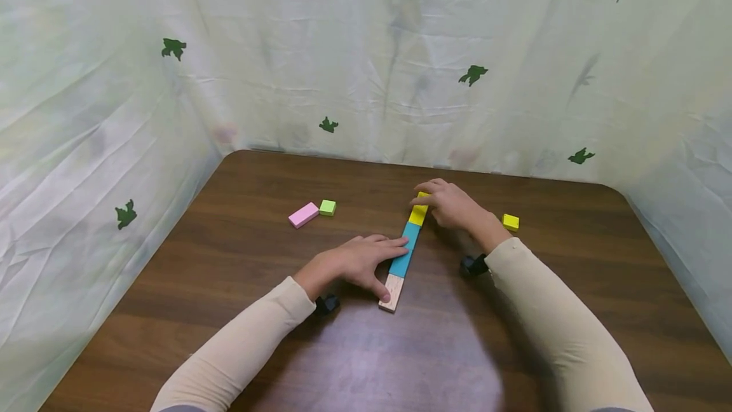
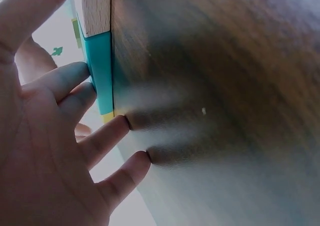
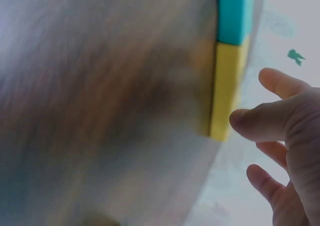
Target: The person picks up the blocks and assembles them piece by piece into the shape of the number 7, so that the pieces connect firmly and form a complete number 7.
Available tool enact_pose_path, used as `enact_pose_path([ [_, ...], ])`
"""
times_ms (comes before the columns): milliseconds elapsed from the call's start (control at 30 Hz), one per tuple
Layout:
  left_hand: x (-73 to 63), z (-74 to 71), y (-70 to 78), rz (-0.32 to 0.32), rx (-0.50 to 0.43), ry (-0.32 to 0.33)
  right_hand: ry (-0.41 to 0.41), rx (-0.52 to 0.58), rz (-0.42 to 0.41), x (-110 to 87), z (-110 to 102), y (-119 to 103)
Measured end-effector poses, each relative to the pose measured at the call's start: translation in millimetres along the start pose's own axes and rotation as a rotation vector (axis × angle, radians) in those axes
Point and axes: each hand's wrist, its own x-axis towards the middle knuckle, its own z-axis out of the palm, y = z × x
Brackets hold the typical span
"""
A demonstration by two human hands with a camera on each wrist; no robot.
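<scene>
A straight row of blocks runs away from me: plain wood (image 1: 393,293) at the near end, blue (image 1: 402,264) in the middle, yellow (image 1: 419,215) at the far end. My left hand (image 1: 360,260) lies along the row's left side, thumb on the wood block and fingers spread, with fingertips at the blue part. In the left wrist view, two of its fingertips (image 2: 141,161) meet the tabletop. Over the far end, my right hand (image 1: 454,205) has its fingers loosely bent above the yellow part. Its thumb (image 3: 245,121) overlaps the yellow block's edge in the right wrist view.
On the brown wooden table (image 1: 229,259), a pink block (image 1: 304,215) and a light green block (image 1: 328,208) lie left of the row. Another yellow block (image 1: 511,222) sits to the right, beyond my right wrist. A pale curtain (image 1: 366,68) with green bird shapes surrounds the table's far sides.
</scene>
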Motion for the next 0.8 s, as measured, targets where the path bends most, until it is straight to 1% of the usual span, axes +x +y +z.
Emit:
enact_pose_path([
  [167, 0.0, -0.4, -0.3, 0.006, 0.003, 0.003, 0.093, 0.033, -0.014, -19.9, -20.1, 4.5],
  [300, 0.3, -0.2, -0.5, 0.005, 0.001, 0.000, 0.142, 0.075, 0.001, -43.0, -33.4, 15.2],
  [400, 0.3, 0.0, -0.3, 0.002, -0.001, 0.001, 0.125, 0.117, 0.069, -64.1, -39.8, 26.2],
  [500, 0.6, 0.2, 0.4, 0.002, -0.003, -0.002, 0.108, 0.132, 0.134, -88.2, -42.1, 37.4],
  [633, 0.7, -0.1, 1.6, 0.006, -0.007, -0.004, 0.111, 0.135, 0.180, -118.4, -40.4, 49.9],
  [700, 0.0, -1.1, 2.5, 0.002, -0.009, -0.007, 0.111, 0.139, 0.201, -129.2, -38.8, 54.6],
  [800, -0.9, -1.9, 3.4, -0.002, -0.010, -0.009, 0.116, 0.150, 0.224, -139.3, -34.8, 62.0],
])
